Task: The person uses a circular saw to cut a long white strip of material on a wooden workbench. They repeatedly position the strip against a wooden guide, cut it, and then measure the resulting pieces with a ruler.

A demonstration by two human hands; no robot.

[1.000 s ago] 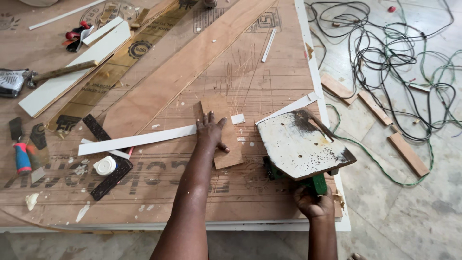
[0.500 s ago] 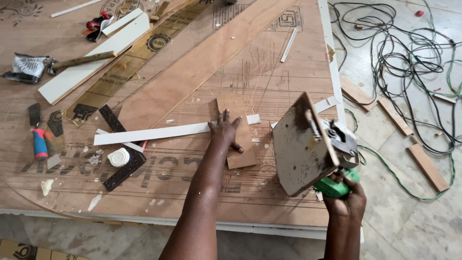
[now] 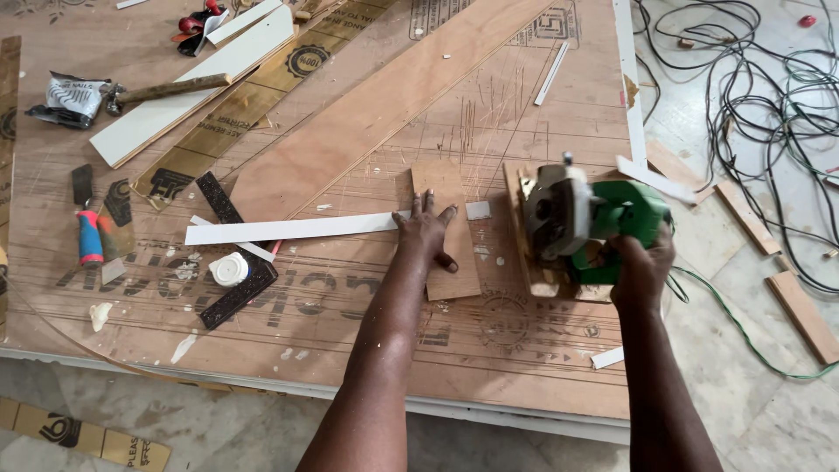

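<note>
Head view: bench (image 3: pixel 524 376) edge close below both arms; I see open board right of the saw (image 3: pixel 594 232). Left hand (image 3: pixel 426 234) flat, fingers spread on the ply piece (image 3: pixel 450 262). Right hand (image 3: pixel 642 267) clenched on saw, just beside the piece.

The right hand (image 3: pixel 642 262) covers the handle of the green power saw (image 3: pixel 594 232), and the saw's blade cannot be made out. The left hand (image 3: pixel 426 232) hides the middle of a small plywood piece (image 3: pixel 450 262) and the end of a white strip (image 3: pixel 288 229). Tangled cables (image 3: pixel 769 105) run off the right edge. The plywood worktop (image 3: pixel 350 114) is cut off at the far and left edges.
</note>
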